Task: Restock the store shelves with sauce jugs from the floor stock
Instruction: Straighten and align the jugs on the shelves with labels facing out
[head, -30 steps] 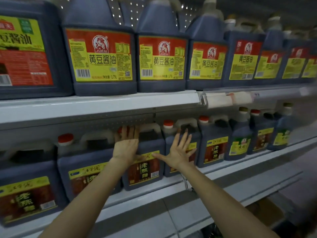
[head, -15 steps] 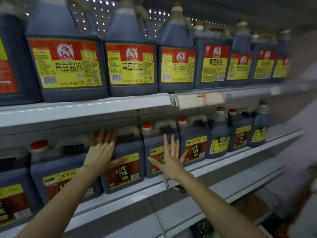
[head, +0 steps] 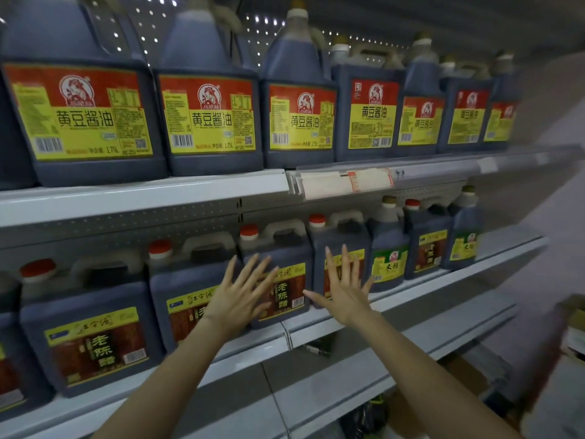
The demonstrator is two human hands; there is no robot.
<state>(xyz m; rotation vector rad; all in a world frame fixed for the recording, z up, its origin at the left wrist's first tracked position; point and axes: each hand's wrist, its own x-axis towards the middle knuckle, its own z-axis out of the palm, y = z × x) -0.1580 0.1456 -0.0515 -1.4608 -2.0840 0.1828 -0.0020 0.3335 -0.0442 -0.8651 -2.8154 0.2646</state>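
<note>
Dark sauce jugs with red caps and brown-yellow labels line the middle shelf (head: 411,304). My left hand (head: 237,296) is spread flat in front of one such jug (head: 285,280), over the label's left side. My right hand (head: 343,286) is open too, fingers up, against the neighbouring jug (head: 340,248) to the right. Neither hand holds anything. Whether the palms touch the jugs I cannot tell. On the upper shelf (head: 142,198) stands a row of bigger jugs (head: 209,122) with red-yellow labels.
A price tag strip (head: 345,182) hangs on the upper shelf's edge. A jug with a green label (head: 389,258) and more jugs stand further right. A lower shelf (head: 348,375) juts out below my arms. Cardboard boxes (head: 573,327) sit low at the right.
Both hands have shifted right along the middle shelf, from the earlier pair of jugs to jugs further along. The view has turned, so the shelves slide left in the picture.
</note>
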